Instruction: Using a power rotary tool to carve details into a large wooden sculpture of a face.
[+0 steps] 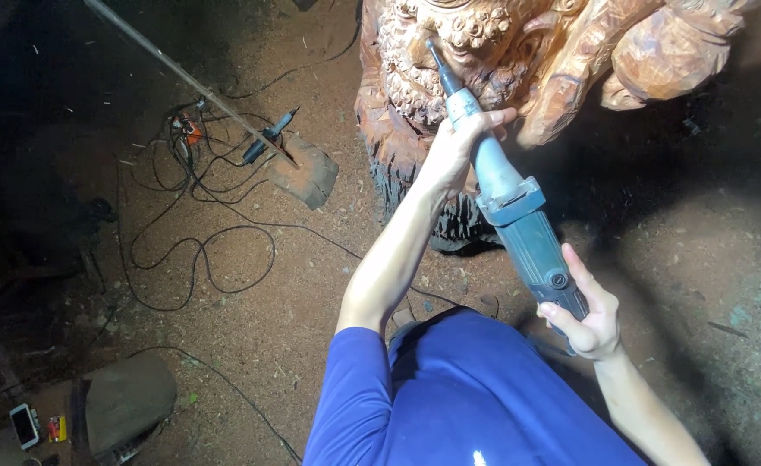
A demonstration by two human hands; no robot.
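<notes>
Left hand [462, 142] fingers wrapped around neck of die grinder [506, 198]; right hand [583, 315] closed on its rear body. Bit tip, beyond left fingertips, touches wood carving [449, 52].

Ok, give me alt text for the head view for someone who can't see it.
Both hands hold a grey-blue die grinder with its tip against a reddish wood carving: left hand near the nose, right hand at the rear. Black cables lie across the sawdust-covered floor.
</notes>
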